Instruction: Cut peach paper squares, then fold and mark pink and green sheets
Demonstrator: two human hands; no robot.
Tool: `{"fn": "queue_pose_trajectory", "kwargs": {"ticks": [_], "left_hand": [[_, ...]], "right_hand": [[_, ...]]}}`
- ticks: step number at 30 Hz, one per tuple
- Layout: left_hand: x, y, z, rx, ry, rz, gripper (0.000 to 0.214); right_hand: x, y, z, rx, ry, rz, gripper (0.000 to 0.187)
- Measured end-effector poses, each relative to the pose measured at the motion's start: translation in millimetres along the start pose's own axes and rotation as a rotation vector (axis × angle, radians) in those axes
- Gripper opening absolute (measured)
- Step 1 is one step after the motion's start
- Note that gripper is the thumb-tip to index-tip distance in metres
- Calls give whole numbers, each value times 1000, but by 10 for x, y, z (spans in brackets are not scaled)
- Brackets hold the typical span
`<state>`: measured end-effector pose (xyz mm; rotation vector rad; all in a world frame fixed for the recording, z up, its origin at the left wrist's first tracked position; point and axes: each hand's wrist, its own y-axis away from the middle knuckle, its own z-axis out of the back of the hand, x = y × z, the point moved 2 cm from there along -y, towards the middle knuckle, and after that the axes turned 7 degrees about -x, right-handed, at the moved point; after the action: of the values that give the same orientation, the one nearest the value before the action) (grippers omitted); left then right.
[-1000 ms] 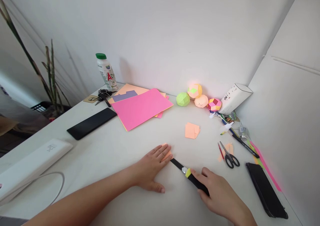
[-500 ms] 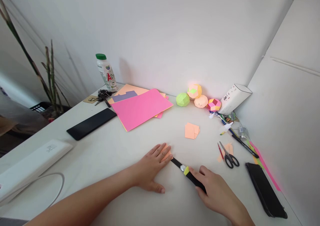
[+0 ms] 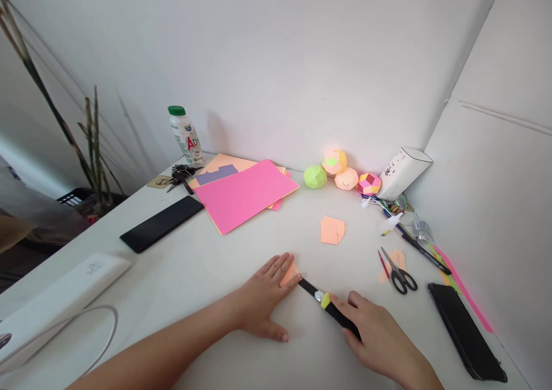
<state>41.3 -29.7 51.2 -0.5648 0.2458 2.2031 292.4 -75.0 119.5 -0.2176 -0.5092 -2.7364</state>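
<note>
My left hand (image 3: 263, 298) lies flat with its fingers stretched out, pressing a small folded orange paper (image 3: 290, 274) onto the white table (image 3: 194, 269). My right hand (image 3: 379, 335) is closed round a black utility knife with a yellow slider (image 3: 330, 308). The knife's tip touches the orange paper beside my left fingertips. Another folded orange paper piece (image 3: 332, 230) lies farther back on the table.
Scissors (image 3: 399, 272) and pens lie to the right, with a black phone (image 3: 468, 338) near the wall. Pink and orange sheets (image 3: 244, 194), a second phone (image 3: 161, 224), keys (image 3: 179, 174), a bottle (image 3: 186, 137) and several paper balls (image 3: 340, 174) sit behind. A white device (image 3: 56, 301) is at left.
The knife slid a little toward my left hand, then back slightly. My left hand stays flat on the orange paper. The camera tilted a bit.
</note>
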Motion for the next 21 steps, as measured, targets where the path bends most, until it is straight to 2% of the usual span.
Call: {"fn": "queue_pose_trajectory", "kwargs": {"ticks": [21], "left_hand": [[8, 18, -23, -16, -14, -23, 113]], "right_hand": [[44, -180, -56, -63, 19, 16, 65]]}}
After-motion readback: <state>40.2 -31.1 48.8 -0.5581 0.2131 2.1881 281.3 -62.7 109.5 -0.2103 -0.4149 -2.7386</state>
